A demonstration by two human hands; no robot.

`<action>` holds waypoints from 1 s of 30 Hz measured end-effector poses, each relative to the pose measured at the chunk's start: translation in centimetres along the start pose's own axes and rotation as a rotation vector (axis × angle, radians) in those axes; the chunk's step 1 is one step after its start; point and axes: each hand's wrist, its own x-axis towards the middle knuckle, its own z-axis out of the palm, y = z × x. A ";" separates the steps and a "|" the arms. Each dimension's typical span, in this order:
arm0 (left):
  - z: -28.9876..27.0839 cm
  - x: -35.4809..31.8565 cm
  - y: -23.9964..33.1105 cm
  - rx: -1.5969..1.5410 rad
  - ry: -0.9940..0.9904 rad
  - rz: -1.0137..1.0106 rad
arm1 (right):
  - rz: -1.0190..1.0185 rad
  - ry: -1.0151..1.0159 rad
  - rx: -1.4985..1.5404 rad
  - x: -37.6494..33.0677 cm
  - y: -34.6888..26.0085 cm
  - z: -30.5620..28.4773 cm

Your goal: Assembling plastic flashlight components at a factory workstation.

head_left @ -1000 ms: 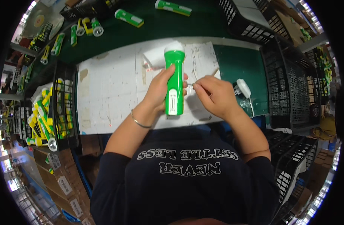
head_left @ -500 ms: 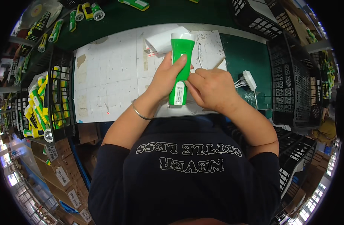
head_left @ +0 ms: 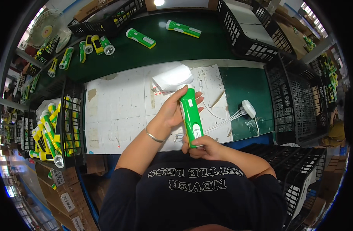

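Observation:
Between my two hands is a green flashlight point(head_left: 190, 111) with a white head and a pale sliding panel near its tail. My left hand point(head_left: 172, 111) wraps the head end, thumb along its side and fingertips showing past the far side. At the tail end my right hand point(head_left: 205, 148) grips the body from below, fingers curled around it. The flashlight is held over the near part of a white paper-covered work surface point(head_left: 118, 111). A curled white sheet point(head_left: 174, 78) lies just beyond the flashlight's head.
A black crate point(head_left: 72, 127) full of green and yellow flashlights stands at left. Several flashlights point(head_left: 141, 38) lie on the dark green bench point(head_left: 165, 50) beyond. A white charger hub point(head_left: 248, 109) with cables sits at right, near black crates point(head_left: 300, 100).
My view has tilted up, showing more of the far bench. The flashlight has turned slightly, and my right hand has shifted from its side to its tail end. My left hand has moved toward the head.

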 end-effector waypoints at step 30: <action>-0.1 1.1 -0.4 0.118 -0.037 -0.126 | 0.022 0.140 -0.381 0.0 0.8 1.0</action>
